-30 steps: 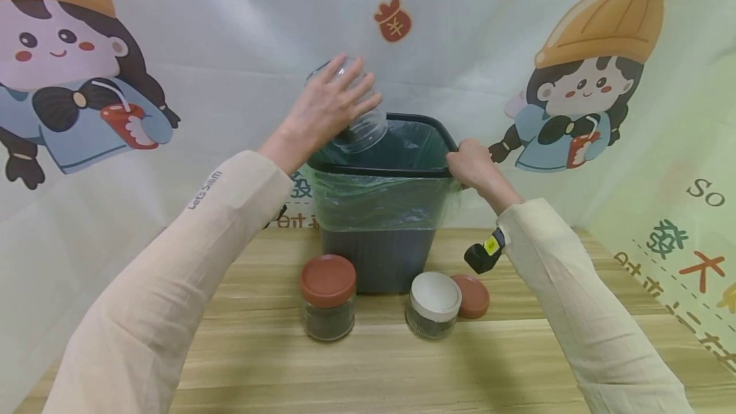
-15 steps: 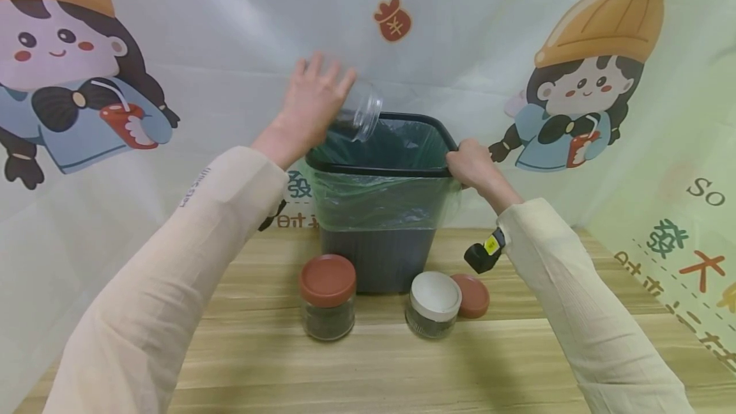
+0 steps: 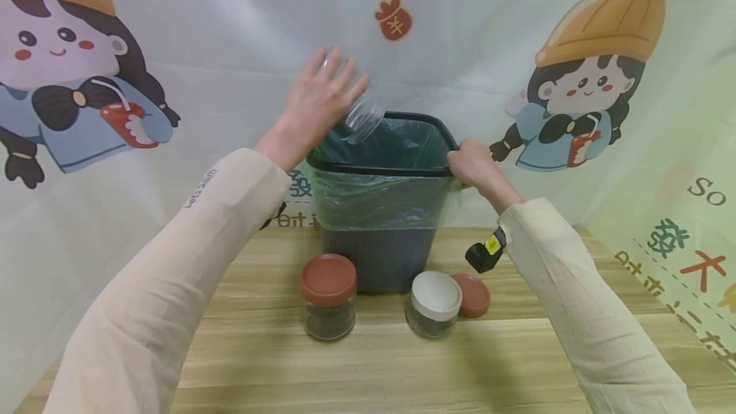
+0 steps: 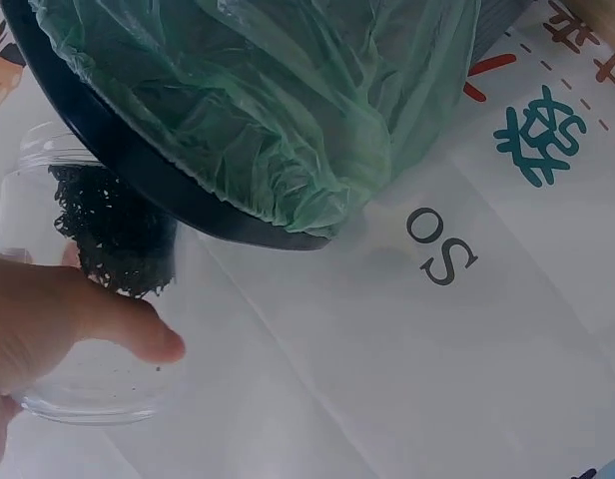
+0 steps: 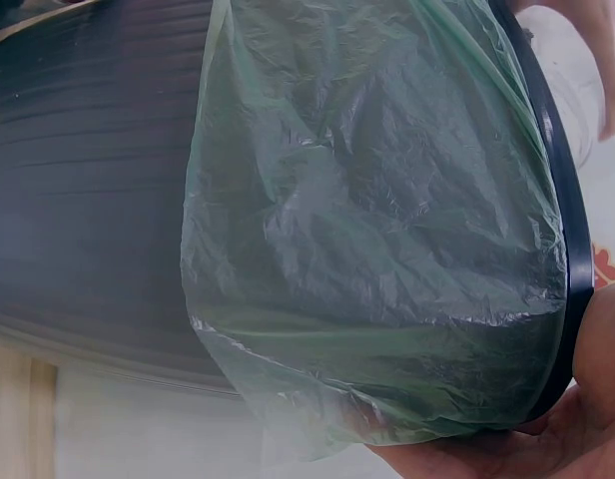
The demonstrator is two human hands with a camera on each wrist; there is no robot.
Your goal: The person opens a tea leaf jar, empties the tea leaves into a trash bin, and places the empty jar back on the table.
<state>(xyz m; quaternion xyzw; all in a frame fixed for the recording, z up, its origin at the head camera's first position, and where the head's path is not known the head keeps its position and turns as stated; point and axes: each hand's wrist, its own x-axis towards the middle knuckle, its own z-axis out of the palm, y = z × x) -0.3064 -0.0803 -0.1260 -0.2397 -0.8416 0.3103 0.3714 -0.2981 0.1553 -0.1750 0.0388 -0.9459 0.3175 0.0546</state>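
A clear jar (image 3: 363, 121) is tilted mouth-down over the back left of a dark trash can (image 3: 376, 260). My left hand (image 3: 319, 98) grips the jar round its side. Dark, crumbly stuff (image 4: 118, 235) clings near the jar's mouth in the left wrist view. My right hand (image 3: 474, 161) holds the can's black rim (image 3: 397, 172) at its right corner, thumb and fingers on either side. A green plastic bag (image 3: 379, 203) lines the can and folds down over its outside. In the right wrist view the bag covers much of the can wall.
In front of the can stand a jar with a red lid (image 3: 328, 280) and a smaller jar with a white lid (image 3: 436, 296), both holding dark contents. A loose red lid (image 3: 473, 296) lies beside the smaller one. A printed backdrop (image 3: 241, 50) hangs behind.
The left hand and jar have shifted left and back slightly, the jar's tilt changing along the way. The right hand stays on the rim; the can and table jars have not moved.
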